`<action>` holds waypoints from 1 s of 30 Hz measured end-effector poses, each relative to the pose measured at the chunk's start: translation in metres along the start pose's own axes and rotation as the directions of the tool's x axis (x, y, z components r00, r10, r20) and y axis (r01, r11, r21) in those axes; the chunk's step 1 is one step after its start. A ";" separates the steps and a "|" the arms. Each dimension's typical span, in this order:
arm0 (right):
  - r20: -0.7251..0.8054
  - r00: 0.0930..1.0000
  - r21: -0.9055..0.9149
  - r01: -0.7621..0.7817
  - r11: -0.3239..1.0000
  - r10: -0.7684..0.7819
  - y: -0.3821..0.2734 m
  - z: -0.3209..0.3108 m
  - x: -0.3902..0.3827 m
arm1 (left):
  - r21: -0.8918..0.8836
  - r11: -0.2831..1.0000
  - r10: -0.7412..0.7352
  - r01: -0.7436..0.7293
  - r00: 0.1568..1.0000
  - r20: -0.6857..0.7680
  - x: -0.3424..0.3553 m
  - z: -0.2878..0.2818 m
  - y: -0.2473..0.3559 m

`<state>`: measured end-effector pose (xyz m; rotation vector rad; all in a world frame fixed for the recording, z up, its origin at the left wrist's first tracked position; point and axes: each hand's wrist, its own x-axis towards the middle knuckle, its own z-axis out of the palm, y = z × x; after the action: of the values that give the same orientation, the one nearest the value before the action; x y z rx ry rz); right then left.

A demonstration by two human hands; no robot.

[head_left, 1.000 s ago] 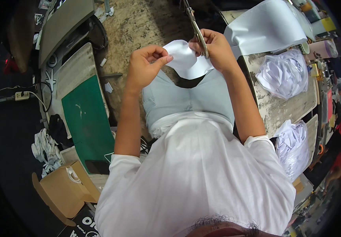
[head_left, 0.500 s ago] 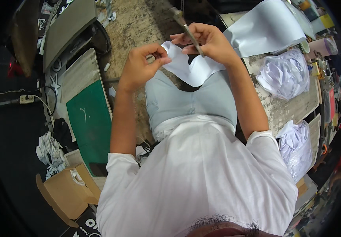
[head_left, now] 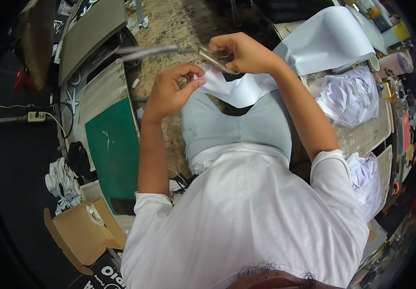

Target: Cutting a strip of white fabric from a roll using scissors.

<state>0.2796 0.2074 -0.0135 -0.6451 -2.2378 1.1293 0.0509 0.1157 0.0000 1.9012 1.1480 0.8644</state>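
Note:
My left hand (head_left: 172,91) pinches the end of a white cloth strip (head_left: 246,91) between thumb and fingertips. The strip sags over my lap and passes under my right wrist toward a wide white roll (head_left: 326,41) at the far right. My right hand (head_left: 246,54) is closed around the handle end of metal scissors (head_left: 187,46). Their long blades point left, beyond my left hand, and are smeared by motion. Part of the handles is hidden by the fingers.
Two clear plastic bags of white cloth, one bag (head_left: 350,98) above the other (head_left: 364,183), sit at the right. To the left are a green mat (head_left: 114,156), an opened cardboard box (head_left: 85,236), a bundle of pale cloth (head_left: 62,185) and a power socket (head_left: 37,116).
The scissors have swung from pointing up and away to pointing left, across above my left hand. My right hand has turned and shifted slightly left. The left hand keeps its pinch.

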 end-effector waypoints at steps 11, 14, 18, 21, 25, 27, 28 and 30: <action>0.116 0.993 0.487 -0.054 0.872 -0.003 -0.009 0.013 -0.004 | -0.010 0.983 0.182 -0.182 0.983 0.013 -0.003 -0.004 0.001; 0.121 0.992 0.534 -0.036 0.845 -0.034 -0.004 0.016 -0.004 | -0.092 0.988 0.123 -0.127 0.991 -0.042 -0.007 -0.004 -0.005; 0.116 0.993 0.530 -0.091 0.843 0.034 0.003 0.017 -0.006 | -0.132 0.985 0.108 -0.111 0.994 -0.032 -0.011 -0.006 -0.004; 0.033 0.999 0.204 0.002 0.979 -0.009 -0.003 0.013 -0.005 | -0.144 0.987 0.054 -0.068 0.994 -0.100 -0.011 -0.006 -0.003; -0.005 0.998 0.021 -0.060 0.998 0.060 -0.019 -0.008 -0.011 | -0.004 1.000 -0.001 0.001 0.994 -0.110 -0.011 -0.008 -0.006; -0.053 0.998 0.028 -0.019 0.999 0.021 -0.026 -0.012 -0.012 | 0.004 1.000 -0.013 0.014 0.993 -0.120 -0.011 -0.007 -0.005; -0.052 0.998 0.028 -0.021 0.999 0.022 -0.031 -0.015 -0.013 | 0.019 1.000 -0.007 0.010 0.992 -0.127 -0.011 -0.006 -0.004; -0.012 0.995 -0.185 -0.096 0.978 0.095 -0.049 -0.022 -0.015 | 0.033 0.999 -0.001 0.006 0.991 -0.137 -0.011 -0.005 0.000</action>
<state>0.2966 0.1841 0.0341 -0.8373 -2.3501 0.9702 0.0428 0.1074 0.0004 1.8899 1.2539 0.9920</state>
